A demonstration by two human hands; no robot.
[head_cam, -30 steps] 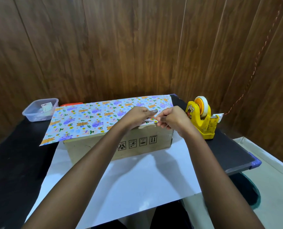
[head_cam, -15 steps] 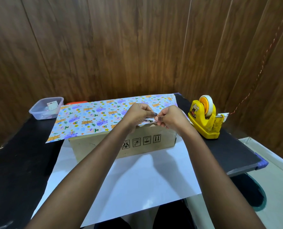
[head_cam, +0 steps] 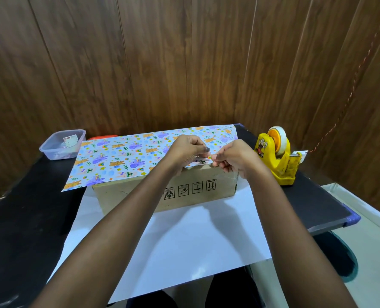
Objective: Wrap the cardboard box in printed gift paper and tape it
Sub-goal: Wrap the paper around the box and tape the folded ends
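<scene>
Cardboard box (head_cam: 129,196) under glossy paper (head_cam: 118,158), edge apparently in left hand (head_cam: 184,150), right hand (head_cam: 235,156) grip.

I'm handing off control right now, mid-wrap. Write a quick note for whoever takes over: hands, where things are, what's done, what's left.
Left hand: pinches the gift paper at its near edge, on top of the cardboard box.
Right hand: pinches the same edge close beside it; whether it holds tape cannot be told.
Things: the paper covers the box top printed side up, with its white side flat in front. The tape dispenser stands right of the box.
Done: top covered.
Left: front face and right end are bare; fold, tape, close.
</scene>
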